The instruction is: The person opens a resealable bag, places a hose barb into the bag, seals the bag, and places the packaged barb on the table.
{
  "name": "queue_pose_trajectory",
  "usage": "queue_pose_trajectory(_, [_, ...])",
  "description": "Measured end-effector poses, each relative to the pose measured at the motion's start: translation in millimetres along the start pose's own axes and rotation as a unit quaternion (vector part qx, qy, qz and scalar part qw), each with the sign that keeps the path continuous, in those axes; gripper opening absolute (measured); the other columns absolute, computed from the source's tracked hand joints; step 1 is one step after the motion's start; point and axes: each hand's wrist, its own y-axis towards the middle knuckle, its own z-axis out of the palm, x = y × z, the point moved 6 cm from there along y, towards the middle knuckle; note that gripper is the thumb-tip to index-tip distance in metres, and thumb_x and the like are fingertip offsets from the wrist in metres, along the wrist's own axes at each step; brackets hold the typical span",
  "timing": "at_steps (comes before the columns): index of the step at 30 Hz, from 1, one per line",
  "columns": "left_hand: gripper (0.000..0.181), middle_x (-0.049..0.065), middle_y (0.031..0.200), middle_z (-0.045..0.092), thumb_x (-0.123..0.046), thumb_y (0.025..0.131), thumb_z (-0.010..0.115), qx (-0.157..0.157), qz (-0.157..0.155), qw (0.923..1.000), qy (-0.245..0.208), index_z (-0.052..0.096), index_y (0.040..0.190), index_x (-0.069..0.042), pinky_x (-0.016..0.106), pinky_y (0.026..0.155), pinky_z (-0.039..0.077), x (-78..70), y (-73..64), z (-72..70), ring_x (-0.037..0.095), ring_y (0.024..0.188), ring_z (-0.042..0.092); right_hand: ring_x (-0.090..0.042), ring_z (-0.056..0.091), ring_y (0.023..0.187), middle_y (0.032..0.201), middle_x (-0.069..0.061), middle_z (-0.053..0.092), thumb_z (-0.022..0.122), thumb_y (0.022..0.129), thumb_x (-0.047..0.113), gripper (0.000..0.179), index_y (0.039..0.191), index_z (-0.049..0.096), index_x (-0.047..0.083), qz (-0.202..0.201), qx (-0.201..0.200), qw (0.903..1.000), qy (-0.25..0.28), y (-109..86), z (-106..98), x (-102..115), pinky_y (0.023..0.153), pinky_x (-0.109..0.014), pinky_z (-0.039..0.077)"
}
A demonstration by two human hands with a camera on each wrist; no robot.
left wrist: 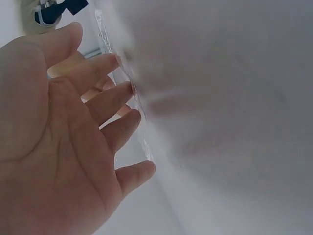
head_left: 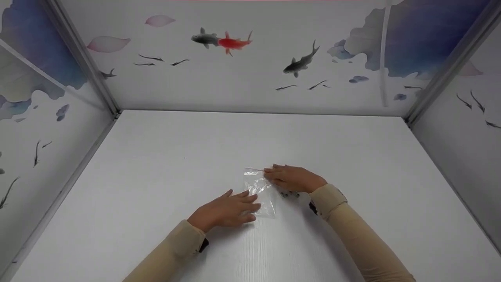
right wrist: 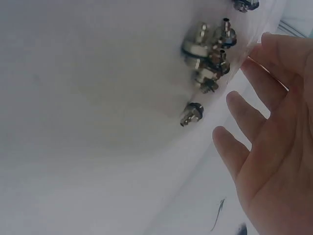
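Touching clear bag (head_left: 261,183), likely to keep it flat: left hand (head_left: 226,210) splayed at near left, right hand (head_left: 294,178) outstretched at far right by metal fittings (right wrist: 199,51).

Left grip (head_left: 228,209), right grip (head_left: 294,178) palm-down

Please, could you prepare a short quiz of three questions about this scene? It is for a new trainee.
1. True or false: the left hand is spread over part of the clear bag.

2. Which of these is nearest to the small metal parts?
A. the left hand
B. the right hand
C. the red fish picture

3. Fill the gap: in the head view, the thin line at the bag's far edge is ____ in colour.

Key: 1. True. 2. B. 3. Reddish.
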Motion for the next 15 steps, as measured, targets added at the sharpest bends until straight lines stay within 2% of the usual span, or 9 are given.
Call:
queue_pose_trajectory(8, [0.051, -0.007, 0.156, 0.03, -0.047, 0.101, 0.04, -0.021, -0.009, 0.9996, -0.017, 0.038, 0.148, -0.029, 0.053, 0.117, 0.012, 9.2, -6.6, -4.9, 0.018, 0.148, 0.019, -0.02, 0.021, 0.147, 0.156, 0.011, 0.03, 0.039, 0.103, 0.036, 0.047, 0.149, 0.035, 0.027, 0.026, 0.003, 0.9995, 0.016, -4.0, 2, -2, 0.115, -0.049, 0.024])
queue_pose_trajectory(15, [0.052, -0.005, 0.156, 0.032, -0.046, 0.101, 0.039, -0.032, -0.026, 0.9985, -0.036, 0.036, 0.149, -0.026, 0.052, 0.118, 0.01, 21.2, -8.8, -6.6, 0.019, 0.148, 0.018, -0.019, 0.022, 0.146, 0.154, 0.012, 0.033, 0.042, 0.102, 0.039, 0.047, 0.147, 0.04, 0.027, 0.044, 0.002, 0.9989, 0.011, -7.7, 5, -2, 0.115, -0.047, 0.025])
